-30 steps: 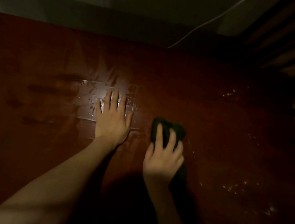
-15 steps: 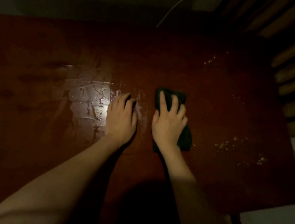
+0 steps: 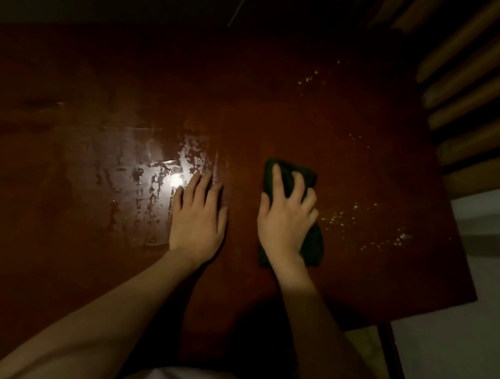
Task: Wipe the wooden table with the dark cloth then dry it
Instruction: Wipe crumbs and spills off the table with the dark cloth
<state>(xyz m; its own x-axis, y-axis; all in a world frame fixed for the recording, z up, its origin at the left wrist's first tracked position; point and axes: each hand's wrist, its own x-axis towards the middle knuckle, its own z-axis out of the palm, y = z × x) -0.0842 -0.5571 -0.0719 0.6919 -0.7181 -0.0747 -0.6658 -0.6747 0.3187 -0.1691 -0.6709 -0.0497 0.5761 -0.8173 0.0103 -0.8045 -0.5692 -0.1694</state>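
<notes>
Head view: a dim wooden table (image 3: 283, 106) is seen from above. The cloth (image 3: 314, 246), dark and bunched, is pressed flat to the table at about 3 o'clock of centre by the right hand (image 3: 285, 221), whose fingers are spread and bent over it; most of the cloth is hidden under the palm. The left hand (image 3: 198, 217) is laid flat on the wood just beside, fingers straight and close together, nothing held. A wet glare (image 3: 149, 184) is seen at 9 o'clock of that hand. Pale specks (image 3: 362, 230) are scattered at 3 o'clock of the cloth; what they are cannot be told. Slats (image 3: 487, 91) at 2 o'clock are cut off by the frame.
</notes>
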